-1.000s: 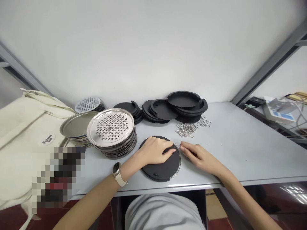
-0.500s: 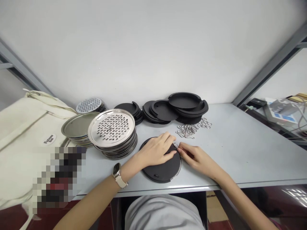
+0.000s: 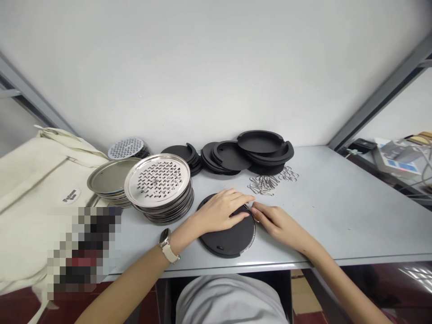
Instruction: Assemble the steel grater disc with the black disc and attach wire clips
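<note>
A round black plate (image 3: pixel 229 240) lies near the table's front edge, with a shiny metal rim showing along its right side. Across its upper part rests my left hand (image 3: pixel 219 210), palm down with fingers stretched out. At the plate's upper right edge my right hand (image 3: pixel 278 222) has thumb and forefinger pinched on a small metal hook (image 3: pixel 248 207), mostly covered by the fingers. Just beyond my hands is a pile of similar metal hooks (image 3: pixel 263 183), with metal rings (image 3: pixel 288 174) beside it.
To the left stand a stack of round metal grater plates (image 3: pixel 158 182), a stack of plain metal discs (image 3: pixel 113 175) and smaller graters (image 3: pixel 125 148). Black round plates (image 3: pixel 232 155) and rimmed black trays (image 3: pixel 266 144) sit along the wall. A cream bag (image 3: pixel 40 180) lies at far left.
My left fingers have shifted slightly right, toward my right fingertips. The hook shows less between my right fingers. The plate has stayed in place.
</note>
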